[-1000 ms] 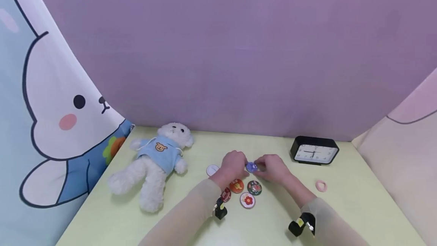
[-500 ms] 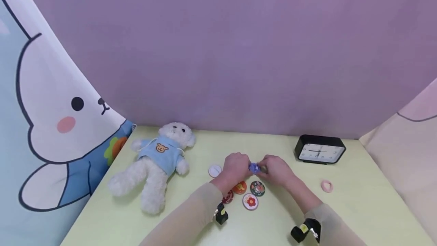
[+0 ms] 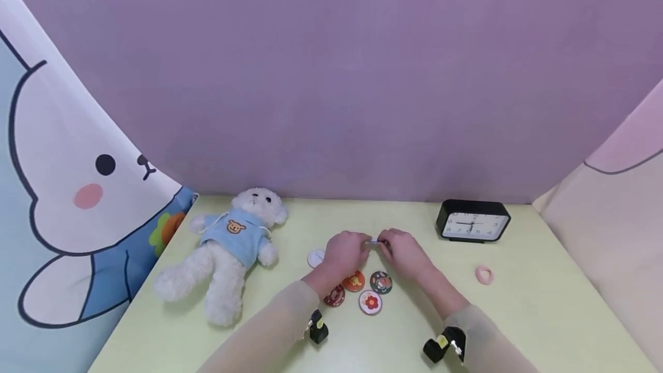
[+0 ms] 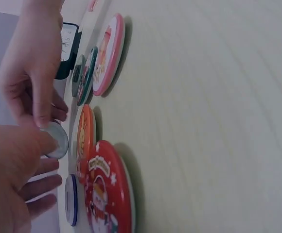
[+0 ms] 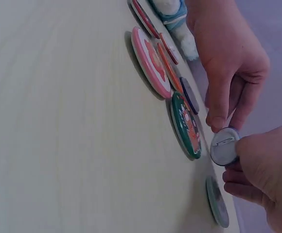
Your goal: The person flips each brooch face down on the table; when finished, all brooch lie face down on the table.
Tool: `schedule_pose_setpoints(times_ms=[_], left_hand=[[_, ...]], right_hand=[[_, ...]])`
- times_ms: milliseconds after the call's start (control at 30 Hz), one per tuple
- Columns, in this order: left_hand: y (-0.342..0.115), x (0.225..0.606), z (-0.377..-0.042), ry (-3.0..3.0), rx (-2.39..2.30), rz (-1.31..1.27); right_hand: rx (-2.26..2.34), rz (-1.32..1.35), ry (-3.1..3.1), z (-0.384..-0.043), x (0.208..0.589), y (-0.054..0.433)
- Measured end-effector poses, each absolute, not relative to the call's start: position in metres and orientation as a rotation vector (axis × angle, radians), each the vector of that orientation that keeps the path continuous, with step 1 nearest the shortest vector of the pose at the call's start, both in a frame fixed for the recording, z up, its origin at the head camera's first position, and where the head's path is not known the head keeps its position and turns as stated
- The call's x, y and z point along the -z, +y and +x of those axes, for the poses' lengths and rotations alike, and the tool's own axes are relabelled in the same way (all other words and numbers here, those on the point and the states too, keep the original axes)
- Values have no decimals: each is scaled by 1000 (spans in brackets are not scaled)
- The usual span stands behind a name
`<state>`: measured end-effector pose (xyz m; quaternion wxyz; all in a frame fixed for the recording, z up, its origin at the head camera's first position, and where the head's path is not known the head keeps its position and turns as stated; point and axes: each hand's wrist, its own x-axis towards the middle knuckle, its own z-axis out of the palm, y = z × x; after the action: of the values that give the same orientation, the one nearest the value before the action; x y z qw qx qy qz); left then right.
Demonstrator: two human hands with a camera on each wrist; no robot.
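Note:
Both hands pinch one small round pin badge [image 3: 372,241] above the table, which shows as a thin edge in the head view. Its silvery back [image 5: 222,151] with the pin faces the right wrist camera. My left hand [image 3: 346,253] grips the badge's left edge between thumb and fingers; my right hand [image 3: 406,253] pinches the opposite side. Below them lie an orange badge [image 3: 354,281], a dark green badge [image 3: 381,282], a white badge with a red flower [image 3: 370,303] and a red badge [image 4: 104,189]. Another greenish badge [image 5: 217,201] lies under my right hand.
A pale round badge [image 3: 316,258] lies left of my left hand. Further left is a white plush toy [image 3: 235,240] in a blue top. At the right stand a black clock [image 3: 473,221] and, nearer, a pink hair tie [image 3: 484,274]. A purple backdrop rises behind the table.
The badge between the hands has tipped: its blue-purple face showed earlier, and now it appears edge-on. Both hands keep hold of it. The head view has shifted slightly.

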<state>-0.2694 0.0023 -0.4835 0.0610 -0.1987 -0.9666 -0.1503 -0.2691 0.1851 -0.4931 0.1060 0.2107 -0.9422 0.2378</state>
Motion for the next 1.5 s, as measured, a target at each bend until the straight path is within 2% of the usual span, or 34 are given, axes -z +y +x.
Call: schedule_pose_setpoints(times_ms=[300,633,1033,1500], left_hand=[[-2,479,-264,-2774,807,-658],[-6,476,-263,-2740,961,-694],[-4,484,-268,-2845,851,-700],[1,497,-273,-2898,600,-764]], right_hand=[[-1109,403,-2667,-273,480,193],[-1406,387,-2671,-271,474,192],[-1058,764,-2760,-265,482,203],[-809,757,-2781,-269,499,196]])
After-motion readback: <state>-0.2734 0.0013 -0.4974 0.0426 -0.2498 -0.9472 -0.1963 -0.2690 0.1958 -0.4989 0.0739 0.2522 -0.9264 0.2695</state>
